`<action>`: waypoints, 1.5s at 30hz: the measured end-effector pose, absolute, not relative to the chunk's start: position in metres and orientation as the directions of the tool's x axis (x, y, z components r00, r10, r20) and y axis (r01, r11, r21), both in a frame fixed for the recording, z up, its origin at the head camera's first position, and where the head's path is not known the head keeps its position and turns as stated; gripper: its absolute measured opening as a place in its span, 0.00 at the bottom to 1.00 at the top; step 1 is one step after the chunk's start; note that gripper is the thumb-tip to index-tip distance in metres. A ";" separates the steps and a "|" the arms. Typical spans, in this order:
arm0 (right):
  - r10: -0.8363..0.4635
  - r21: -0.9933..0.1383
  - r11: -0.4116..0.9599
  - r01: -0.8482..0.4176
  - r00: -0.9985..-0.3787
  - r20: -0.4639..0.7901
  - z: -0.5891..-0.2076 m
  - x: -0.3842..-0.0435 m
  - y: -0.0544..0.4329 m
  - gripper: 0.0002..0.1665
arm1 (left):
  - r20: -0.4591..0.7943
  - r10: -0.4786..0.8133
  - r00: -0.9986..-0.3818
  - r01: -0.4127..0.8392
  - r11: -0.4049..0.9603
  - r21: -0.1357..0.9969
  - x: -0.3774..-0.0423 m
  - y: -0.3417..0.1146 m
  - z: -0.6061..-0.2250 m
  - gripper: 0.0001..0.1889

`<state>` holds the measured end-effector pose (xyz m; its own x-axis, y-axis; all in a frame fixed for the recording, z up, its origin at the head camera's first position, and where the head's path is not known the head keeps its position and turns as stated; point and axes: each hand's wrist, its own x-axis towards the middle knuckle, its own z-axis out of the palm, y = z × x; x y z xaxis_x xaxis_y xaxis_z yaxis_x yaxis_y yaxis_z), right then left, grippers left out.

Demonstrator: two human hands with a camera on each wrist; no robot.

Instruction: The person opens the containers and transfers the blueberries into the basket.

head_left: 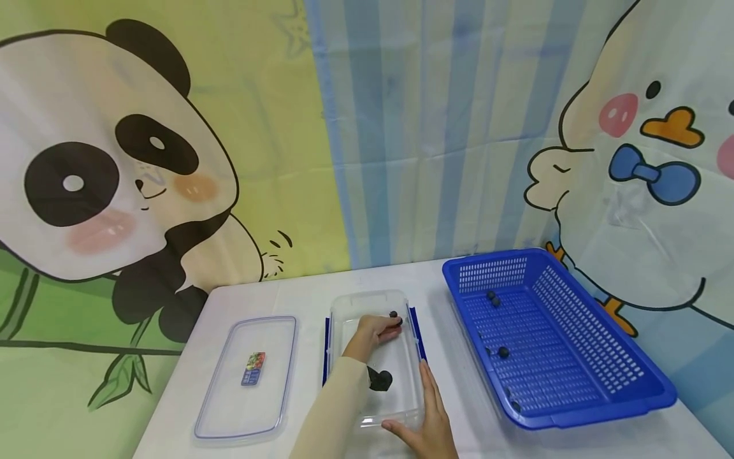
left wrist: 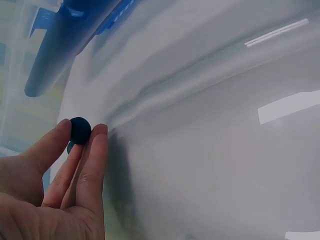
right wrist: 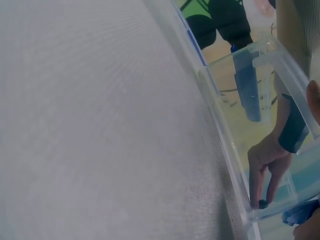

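Note:
My left hand (head_left: 378, 330) reaches into a clear plastic container (head_left: 395, 400) on the table. It pinches a small dark ball (left wrist: 80, 131) between thumb and fingertips. Part of a second dark ball (left wrist: 70, 148) shows just behind the first. In the right wrist view, the same left hand (right wrist: 269, 167) appears through the container wall, fingertips pointing down. My right hand (head_left: 427, 417) rests at the container's near right corner, fingers straight along the side and thumb at the near wall. Blue clips (head_left: 418, 335) hang unfastened along the container's long sides.
A blue perforated basket (head_left: 596, 417) stands at the right with several dark balls (head_left: 503, 352) inside. To the left lies a clear lid (head_left: 246, 408) with a colourful label. Behind the white table (head_left: 309, 299) hangs a cartoon-printed curtain (head_left: 395, 140).

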<state>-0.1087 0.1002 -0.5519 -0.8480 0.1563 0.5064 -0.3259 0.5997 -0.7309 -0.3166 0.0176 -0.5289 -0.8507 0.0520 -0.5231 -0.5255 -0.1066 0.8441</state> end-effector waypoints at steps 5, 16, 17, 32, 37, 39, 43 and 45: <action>0.173 -0.729 0.604 -0.322 -0.840 0.514 -0.556 -0.110 0.099 0.70 | -0.462 0.202 -0.864 -0.473 -0.007 0.881 -0.324 0.000 -0.519 0.12; 0.166 -0.735 0.591 -0.333 -0.841 0.515 -0.558 -0.112 0.098 0.70 | -0.303 0.557 -0.773 -0.347 0.028 0.938 -0.323 0.006 -0.447 0.15; 0.168 -0.727 0.597 -0.340 -0.833 0.527 -0.558 -0.112 0.098 0.70 | -0.300 0.587 -0.752 -0.349 0.031 0.937 -0.323 0.014 -0.442 0.14; 0.136 -0.688 0.622 -0.373 -0.814 0.565 -0.565 -0.113 0.099 0.68 | -0.348 0.759 -0.550 -0.472 0.061 0.879 -0.319 0.122 -0.437 0.12; 0.110 -0.665 0.639 -0.386 -0.810 0.576 -0.567 -0.113 0.098 0.69 | -0.371 0.753 -0.543 -0.483 0.081 0.872 -0.314 0.139 -0.442 0.13; 0.107 -0.656 0.641 -0.399 -0.800 0.591 -0.566 -0.114 0.099 0.69 | -0.377 0.753 -0.539 -0.488 0.085 0.868 -0.312 0.143 -0.445 0.13; 0.121 -0.635 0.654 -0.412 -0.771 0.625 -0.565 -0.114 0.099 0.68 | -0.384 0.754 -0.533 -0.495 0.090 0.864 -0.311 0.145 -0.450 0.11; 0.141 -0.641 0.660 -0.392 -0.773 0.619 -0.563 -0.113 0.100 0.67 | -0.388 0.754 -0.530 -0.497 0.094 0.862 -0.311 0.143 -0.451 0.10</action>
<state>-0.1132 0.0997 -0.5634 -0.7728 0.1412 0.6187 -0.3923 0.6601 -0.6407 -0.3109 0.1431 -0.4508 -0.5298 0.7542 -0.3880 -0.4973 0.0943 0.8625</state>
